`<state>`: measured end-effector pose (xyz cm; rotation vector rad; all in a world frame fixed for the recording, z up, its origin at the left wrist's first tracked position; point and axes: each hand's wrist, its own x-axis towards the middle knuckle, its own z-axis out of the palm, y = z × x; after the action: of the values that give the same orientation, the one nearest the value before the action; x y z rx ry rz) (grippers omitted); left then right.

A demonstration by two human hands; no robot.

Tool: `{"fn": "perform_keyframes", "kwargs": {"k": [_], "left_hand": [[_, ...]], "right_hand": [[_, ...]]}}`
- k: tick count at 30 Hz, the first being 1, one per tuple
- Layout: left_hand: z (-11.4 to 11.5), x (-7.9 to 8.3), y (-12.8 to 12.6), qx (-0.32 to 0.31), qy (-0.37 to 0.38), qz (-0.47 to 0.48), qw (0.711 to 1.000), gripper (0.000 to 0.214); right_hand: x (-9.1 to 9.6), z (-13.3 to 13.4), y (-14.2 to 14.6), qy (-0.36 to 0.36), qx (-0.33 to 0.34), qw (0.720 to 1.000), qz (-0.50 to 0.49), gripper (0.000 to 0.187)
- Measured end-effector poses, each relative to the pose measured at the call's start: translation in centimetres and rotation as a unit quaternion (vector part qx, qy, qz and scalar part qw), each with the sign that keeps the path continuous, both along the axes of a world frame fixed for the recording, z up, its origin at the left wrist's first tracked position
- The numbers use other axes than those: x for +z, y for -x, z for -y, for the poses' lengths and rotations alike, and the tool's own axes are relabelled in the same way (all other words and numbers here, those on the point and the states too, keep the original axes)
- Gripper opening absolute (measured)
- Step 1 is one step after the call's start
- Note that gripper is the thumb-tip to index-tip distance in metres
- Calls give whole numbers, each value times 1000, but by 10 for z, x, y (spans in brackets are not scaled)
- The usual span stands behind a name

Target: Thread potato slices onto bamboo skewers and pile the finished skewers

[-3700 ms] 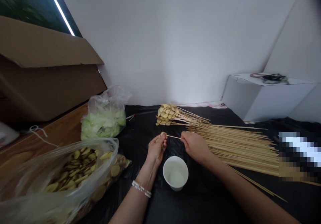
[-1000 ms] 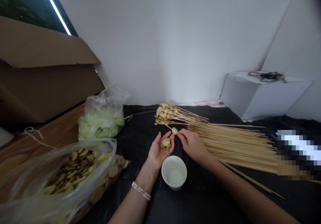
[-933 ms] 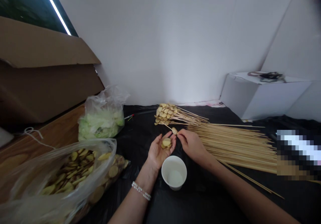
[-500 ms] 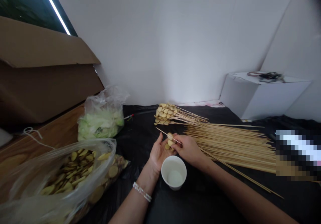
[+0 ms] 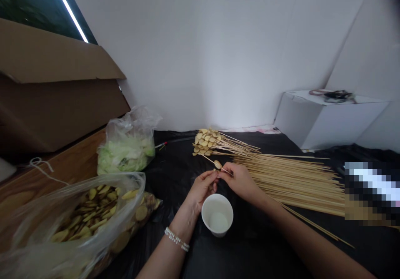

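Between the thumb and fingers of my right hand (image 5: 242,183) is a thin wooden skewer (image 5: 207,159), its tip pointing up and left. A round potato slice (image 5: 218,164) is threaded on it. My left hand (image 5: 202,190) is closed just below, fingertips pinched at the skewer beside my right fingers. What it pinches looks like another potato slice, mostly hidden by the fingers. Right in front of both hands stands a white cup (image 5: 218,230) with pale contents low inside. Finished-looking potato skewers (image 5: 206,139) lie in a pile beyond the hands.
Many bare skewers (image 5: 296,183) lie to the right. At left, an open plastic bag (image 5: 141,183) holds potato slices (image 5: 90,216); behind it sits a bag of pale green vegetable pieces (image 5: 125,154). A cardboard box (image 5: 59,112) stands far left, a white box (image 5: 300,116) back right.
My left hand, palm-up and open with slices on it before, has closed its fingers at the skewer. The skewer and right hand have shifted slightly right.
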<state>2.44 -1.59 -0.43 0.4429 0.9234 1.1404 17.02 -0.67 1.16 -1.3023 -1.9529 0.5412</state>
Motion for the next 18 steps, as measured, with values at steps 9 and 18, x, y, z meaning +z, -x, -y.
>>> {"fn": "perform_keyframes", "kwargs": {"k": [9, 18], "left_hand": [[-9, 6, 14, 81, 19, 120, 989, 12], [-16, 9, 26, 145, 53, 181, 971, 12]], "right_hand": [[1, -4, -7, -31, 10, 999, -13, 22], [7, -4, -14, -10, 58, 998, 32, 20]]}}
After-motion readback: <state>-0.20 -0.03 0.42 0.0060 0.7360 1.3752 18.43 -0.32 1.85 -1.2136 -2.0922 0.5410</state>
